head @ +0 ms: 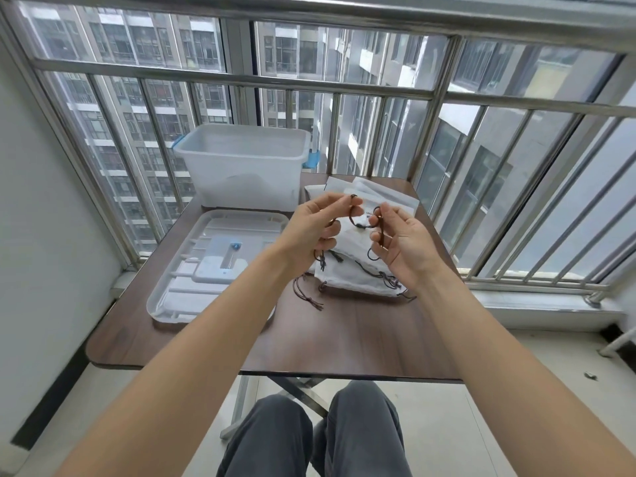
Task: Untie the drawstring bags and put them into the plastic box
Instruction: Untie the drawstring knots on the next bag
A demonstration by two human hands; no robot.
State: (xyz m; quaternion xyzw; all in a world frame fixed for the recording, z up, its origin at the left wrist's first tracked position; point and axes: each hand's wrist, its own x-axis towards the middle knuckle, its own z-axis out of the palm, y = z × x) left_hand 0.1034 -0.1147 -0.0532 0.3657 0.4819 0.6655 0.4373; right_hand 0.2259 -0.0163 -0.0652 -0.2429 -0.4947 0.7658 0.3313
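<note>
Both my hands are raised over the table, working a dark brown drawstring [361, 224] of a white cloth bag [354, 239]. My left hand [318, 225] pinches the cord near its top loop, and my right hand [401, 241] pinches the cord's other side. The bag hangs between them above a pile of white drawstring bags [358, 280] with knotted brown cords. A clear plastic box [244, 166] with blue latches stands open at the table's far left; nothing shows inside it.
The box's clear lid [210, 266] lies flat on the brown table [344, 339] in front of the box. More flat white bags [385, 194] lie behind my hands. A metal railing [444, 94] and window run along the far side. My knees are below the table's near edge.
</note>
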